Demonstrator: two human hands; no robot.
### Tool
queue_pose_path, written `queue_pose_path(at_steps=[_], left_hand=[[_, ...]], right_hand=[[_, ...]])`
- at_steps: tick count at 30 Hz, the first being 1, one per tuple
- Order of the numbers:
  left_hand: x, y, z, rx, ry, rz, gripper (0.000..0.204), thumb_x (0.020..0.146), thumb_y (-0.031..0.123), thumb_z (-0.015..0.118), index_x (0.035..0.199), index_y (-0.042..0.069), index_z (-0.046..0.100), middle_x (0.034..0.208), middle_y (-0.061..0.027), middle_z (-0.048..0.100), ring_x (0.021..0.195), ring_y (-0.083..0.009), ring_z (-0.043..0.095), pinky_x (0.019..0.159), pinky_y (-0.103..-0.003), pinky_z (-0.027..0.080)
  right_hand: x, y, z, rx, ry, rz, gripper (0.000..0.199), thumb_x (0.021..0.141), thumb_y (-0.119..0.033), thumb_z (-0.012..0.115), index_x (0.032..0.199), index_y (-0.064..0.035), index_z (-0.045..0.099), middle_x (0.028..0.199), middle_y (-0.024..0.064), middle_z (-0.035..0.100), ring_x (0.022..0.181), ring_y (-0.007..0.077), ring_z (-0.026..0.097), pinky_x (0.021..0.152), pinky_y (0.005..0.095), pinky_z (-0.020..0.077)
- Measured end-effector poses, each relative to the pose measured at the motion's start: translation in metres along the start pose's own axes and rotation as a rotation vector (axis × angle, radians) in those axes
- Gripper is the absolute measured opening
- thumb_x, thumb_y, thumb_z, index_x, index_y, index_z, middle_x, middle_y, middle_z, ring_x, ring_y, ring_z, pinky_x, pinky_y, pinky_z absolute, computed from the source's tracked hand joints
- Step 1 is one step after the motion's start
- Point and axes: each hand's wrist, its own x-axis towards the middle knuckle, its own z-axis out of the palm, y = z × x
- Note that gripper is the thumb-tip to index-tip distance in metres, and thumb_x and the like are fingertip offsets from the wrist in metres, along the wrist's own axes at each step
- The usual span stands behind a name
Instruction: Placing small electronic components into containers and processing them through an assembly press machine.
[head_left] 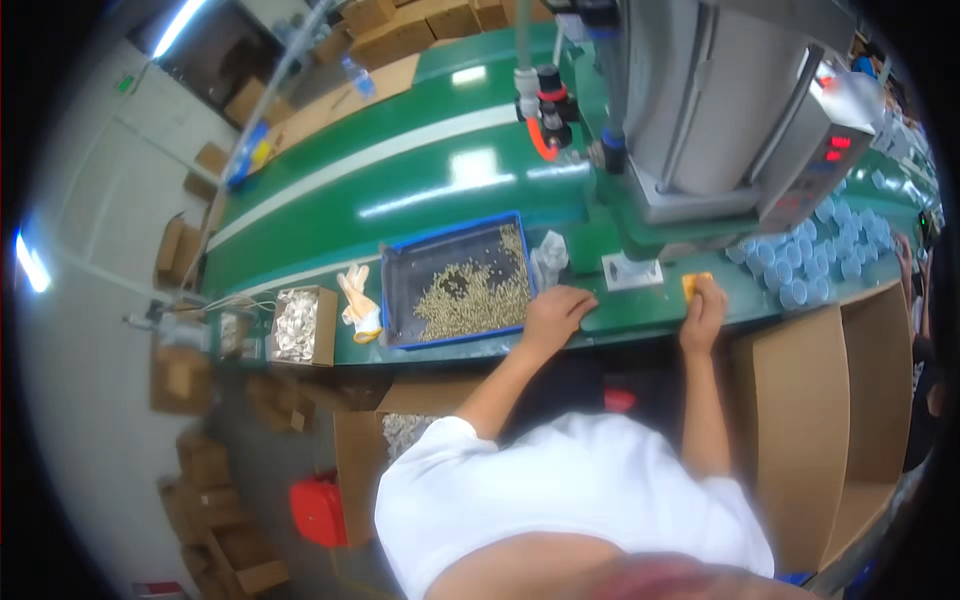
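My left hand (pixel 556 314) rests on the green bench just right of a blue tray (pixel 390 290); its fingers stretch to the right and I see nothing in them. Many small brass-coloured metal parts (pixel 465 305) lie in that tray. My right hand (pixel 704 312) is closed at the bench's near edge on a small yellow-orange piece (pixel 692 284), partly hidden by the fingers. Between and beyond my hands sits a white metal plate (pixel 632 272) under the head of a large grey press machine (pixel 700 130). A crumpled clear plastic bag (pixel 549 258) lies beyond my left hand.
Many pale-blue translucent cups (pixel 800 255) are heaped at the right. A large open cardboard box (pixel 800 430) stands below them. A glove (pixel 358 303) and a box of small white parts (pixel 304 325) lie left of the tray. A red stool (pixel 318 511) stands at lower left.
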Motion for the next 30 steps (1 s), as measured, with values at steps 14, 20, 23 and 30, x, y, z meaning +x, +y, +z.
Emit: queue_pose_path(at_steps=[14,20,23,30], left_hand=[[0.135,0.052,-0.006,0.017,-0.257,-0.070,0.024,0.084,0.022,0.084,0.101,0.006,0.078,0.098,-0.0171,0.074,0.085,-0.0385,0.070,0.073,-0.045,0.054],[0.154,-0.003,0.013,0.005,-0.353,0.181,0.030,0.085,0.024,0.085,0.107,0.005,0.076,0.100,-0.0141,0.076,0.090,-0.0306,0.071,0.080,-0.039,0.057],[0.152,-0.010,0.021,-0.073,-0.361,0.196,0.018,0.089,0.018,0.081,0.102,0.005,0.078,0.094,-0.0087,0.076,0.086,-0.0217,0.069,0.079,-0.036,0.056],[0.161,0.013,-0.001,-0.098,-0.519,0.058,0.023,0.090,0.018,0.079,0.108,0.003,0.077,0.099,-0.0085,0.077,0.087,-0.0223,0.070,0.079,-0.038,0.056]], right_hand=[[0.021,-0.007,-0.011,-0.015,0.026,0.017,0.023,0.096,-0.005,0.060,0.117,-0.0025,0.067,0.125,0.0154,0.069,0.118,0.0370,0.061,0.105,0.0436,0.0456],[0.013,-0.008,-0.010,-0.010,0.070,0.026,0.026,0.090,-0.004,0.065,0.117,-0.0040,0.067,0.117,0.0150,0.069,0.113,0.0382,0.063,0.101,0.0457,0.0481],[0.011,-0.013,-0.009,-0.009,0.102,-0.008,0.026,0.090,-0.005,0.066,0.116,-0.0045,0.067,0.115,0.0146,0.070,0.110,0.0383,0.064,0.099,0.0470,0.0493],[0.012,-0.023,-0.016,-0.039,0.029,-0.020,0.025,0.092,-0.004,0.067,0.116,-0.0034,0.066,0.123,0.0159,0.068,0.114,0.0377,0.063,0.102,0.0444,0.0492]])
